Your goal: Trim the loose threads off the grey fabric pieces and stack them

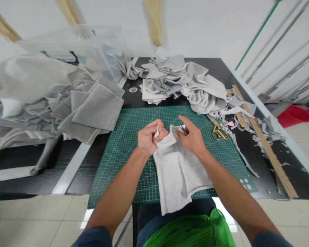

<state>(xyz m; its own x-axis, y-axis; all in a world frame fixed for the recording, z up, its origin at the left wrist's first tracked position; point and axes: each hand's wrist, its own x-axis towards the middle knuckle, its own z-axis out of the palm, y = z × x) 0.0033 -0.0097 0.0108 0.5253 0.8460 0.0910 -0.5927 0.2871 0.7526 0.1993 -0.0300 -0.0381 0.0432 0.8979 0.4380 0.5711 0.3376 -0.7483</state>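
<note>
My left hand (pixel 150 137) is closed around the upper edge of a light grey piece of cloth (pixel 172 171), bunching it up. The cloth hangs down over the front edge of the green cutting mat (pixel 123 154). At the cloth's top right corner is my right hand (pixel 192 135), its thumb and fingers curled around a small dark metal tool (pixel 184 130) that looks like thread snips. Most of that tool is hidden by the fingers. To the right, gold-handled scissors (pixel 218 132) lie on the mat, apart from both hands.
Stacked grey cloth pieces (pixel 98 106) fill the left side, before a clear plastic box (pixel 105 51). More grey cloth (pixel 170 75) is heaped behind the mat, near a white tape roll (pixel 133 90). Wooden rulers (pixel 267 147) and fabric scraps (pixel 269 128) lie at the right.
</note>
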